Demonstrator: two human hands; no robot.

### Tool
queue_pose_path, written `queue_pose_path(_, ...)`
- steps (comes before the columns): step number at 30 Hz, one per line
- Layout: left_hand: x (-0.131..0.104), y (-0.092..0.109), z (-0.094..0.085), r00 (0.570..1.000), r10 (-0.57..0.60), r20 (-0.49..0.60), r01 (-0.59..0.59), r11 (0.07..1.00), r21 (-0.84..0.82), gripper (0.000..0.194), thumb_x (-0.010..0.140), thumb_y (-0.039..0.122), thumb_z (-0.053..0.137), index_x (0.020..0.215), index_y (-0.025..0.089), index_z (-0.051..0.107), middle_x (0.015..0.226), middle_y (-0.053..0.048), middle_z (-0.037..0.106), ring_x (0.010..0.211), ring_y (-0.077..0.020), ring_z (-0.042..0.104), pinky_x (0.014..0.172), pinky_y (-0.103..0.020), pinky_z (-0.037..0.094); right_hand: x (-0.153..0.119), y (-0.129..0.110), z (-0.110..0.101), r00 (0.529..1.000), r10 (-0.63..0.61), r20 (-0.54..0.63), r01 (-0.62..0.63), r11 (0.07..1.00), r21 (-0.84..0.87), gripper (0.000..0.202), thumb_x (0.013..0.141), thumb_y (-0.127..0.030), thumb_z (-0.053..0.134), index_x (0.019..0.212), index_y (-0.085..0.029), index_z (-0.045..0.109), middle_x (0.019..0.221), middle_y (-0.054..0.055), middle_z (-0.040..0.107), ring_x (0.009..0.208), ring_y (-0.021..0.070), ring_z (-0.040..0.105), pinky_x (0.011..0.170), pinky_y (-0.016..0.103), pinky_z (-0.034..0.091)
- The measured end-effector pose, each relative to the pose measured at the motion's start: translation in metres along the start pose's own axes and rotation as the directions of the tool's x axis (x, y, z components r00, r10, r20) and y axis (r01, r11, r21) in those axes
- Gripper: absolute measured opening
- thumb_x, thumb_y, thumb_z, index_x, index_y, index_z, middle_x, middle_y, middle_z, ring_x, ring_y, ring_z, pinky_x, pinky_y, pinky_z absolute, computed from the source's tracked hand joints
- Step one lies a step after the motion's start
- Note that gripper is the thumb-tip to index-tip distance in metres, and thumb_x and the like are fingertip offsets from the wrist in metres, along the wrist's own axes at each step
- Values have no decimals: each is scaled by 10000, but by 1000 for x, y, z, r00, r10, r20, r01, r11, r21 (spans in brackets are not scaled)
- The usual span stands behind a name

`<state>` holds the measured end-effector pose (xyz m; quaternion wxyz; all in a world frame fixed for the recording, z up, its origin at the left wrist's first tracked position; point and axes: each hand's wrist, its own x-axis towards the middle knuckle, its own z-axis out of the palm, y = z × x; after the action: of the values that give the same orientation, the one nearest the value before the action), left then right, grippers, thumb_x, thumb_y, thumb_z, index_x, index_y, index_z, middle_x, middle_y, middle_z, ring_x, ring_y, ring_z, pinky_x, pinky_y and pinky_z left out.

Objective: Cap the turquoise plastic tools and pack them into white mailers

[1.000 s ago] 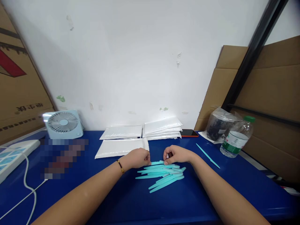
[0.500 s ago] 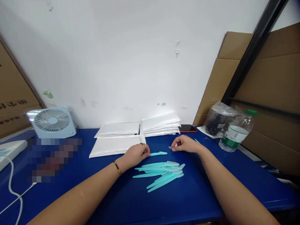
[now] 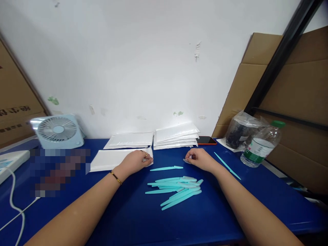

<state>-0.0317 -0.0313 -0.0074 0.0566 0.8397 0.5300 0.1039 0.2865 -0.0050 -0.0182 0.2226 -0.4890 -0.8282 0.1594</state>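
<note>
In front of you, count two loose turquoise razors (image 3: 166,168), one razor pile (image 3: 183,185) (overlapping; exact quantity unreadable), one front envelope (image 3: 106,160), two rear envelope stacks (image 3: 176,133), one fan (image 3: 58,130), one bottle (image 3: 260,147), one phone (image 3: 206,140).

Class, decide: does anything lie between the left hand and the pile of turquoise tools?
Yes: one loose turquoise tool lies on the tabletop between the left hand and the pile, touching neither. It lies flat, so likely hinders little.

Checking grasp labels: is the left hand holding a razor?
No, the left hand is at the near envelope, and the nearest razor lies apart from it on the table.
</note>
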Motion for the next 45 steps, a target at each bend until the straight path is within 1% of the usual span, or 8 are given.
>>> queue_pose_path(3, -2, 1, -9, 990, -85, -110, 96, 991, 98, 388, 833, 498, 411, 774, 224, 679, 830, -43, 681, 745, -203, 609, 677, -291, 421, -2, -4, -3, 1000, -13, -6, 13, 1000, 5, 138, 728, -295, 581, 727, -201, 683, 703, 15, 636, 591, 126, 527, 540, 223, 352)
queue_pose_path(6, -4, 15, -9, 976, 16, -218, -2, 998, 61, 327, 847, 441, 425, 799, 219, 660, 878, -37, 656, 806, -193, 586, 751, -303, 413, -4, -11, -4, 999, -35, 19, 34, 999, 38, 138, 729, -286, 577, 740, -194, 680, 683, 11, 628, 576, 120, 516, 531, 216, 354)
queue_pose_path(11, -3, 43, 14, 968, 202, -147, -214, 974, -69, 190, 808, 369, 537, 899, 231, 631, 919, -19, 610, 854, -163, 557, 767, -261, 410, -11, -19, -7, 962, -101, 252, 82, 993, 85, 155, 699, -296, 610, 739, -166, 684, 638, 3, 614, 557, 108, 507, 504, 196, 350)
queue_pose_path(21, 18, 49, 31, 971, 95, -218, -126, 983, -135, 200, 817, 324, 528, 962, 204, 596, 952, -42, 592, 869, -177, 542, 757, -270, 409, -15, -23, -15, 889, -107, 446, 65, 992, 109, 283, 618, -383, 699, 784, -154, 681, 623, -12, 584, 558, 100, 501, 487, 186, 353)
queue_pose_path(29, -3, 64, 24, 978, 165, 126, -124, 950, -287, 175, 732, 379, 593, 765, 213, 635, 698, 19, 607, 605, -111, 519, 503, -204, 329, -15, -28, -2, 882, -123, 454, 86, 991, 102, 217, 681, -353, 640, 746, -146, 656, 602, -14, 572, 537, 90, 484, 479, 181, 343)
queue_pose_path(34, 5, 59, 24, 990, 112, 84, -92, 973, -212, 134, 744, 322, 581, 699, 206, 631, 683, 17, 623, 599, -116, 524, 517, -217, 317, -14, -20, -8, 888, -87, 451, 65, 996, 64, 206, 702, -354, 620, 738, -155, 659, 618, -6, 594, 556, 101, 501, 490, 190, 344)
queue_pose_path(41, 11, 48, 22, 993, 33, -116, -52, 985, -165, 160, 745, 333, 598, 838, 208, 635, 865, -13, 635, 780, -158, 561, 666, -241, 379, -11, -4, -26, 975, 92, 203, -90, 996, -20, 211, 677, -344, 640, 774, -159, 669, 701, 23, 635, 624, 132, 541, 534, 210, 367)
queue_pose_path(45, 2, 62, 22, 987, 162, 2, -155, 951, -268, 181, 761, 388, 577, 793, 224, 646, 790, 11, 624, 700, -124, 551, 598, -214, 368, -19, -20, -28, 908, -28, 417, 6, 998, 55, 248, 676, -387, 646, 780, -163, 675, 639, 1, 611, 571, 111, 519, 499, 193, 353)
